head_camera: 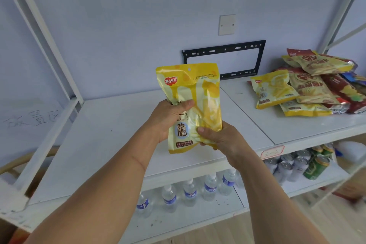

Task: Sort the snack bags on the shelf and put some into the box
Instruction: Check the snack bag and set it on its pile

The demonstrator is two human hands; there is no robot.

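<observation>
Both hands hold one yellow bag (190, 103) upright above the white shelf (111, 125): the left hand (168, 119) wraps its left edge with the thumb across the front, and the right hand (219, 136) pinches the lower right corner. More snack bags lie in a pile (315, 89) at the shelf's right end, well apart. Bottles (190, 192) and cans (297, 164) stand on the shelf below.

A white metal shelf (111, 125) carries a loose pile of snack bags (309, 89) at its right end, yellow and red ones overlapping. On the level below stand water bottles (190, 192) in a row, with drink cans (297, 164) grouped to their right.
</observation>
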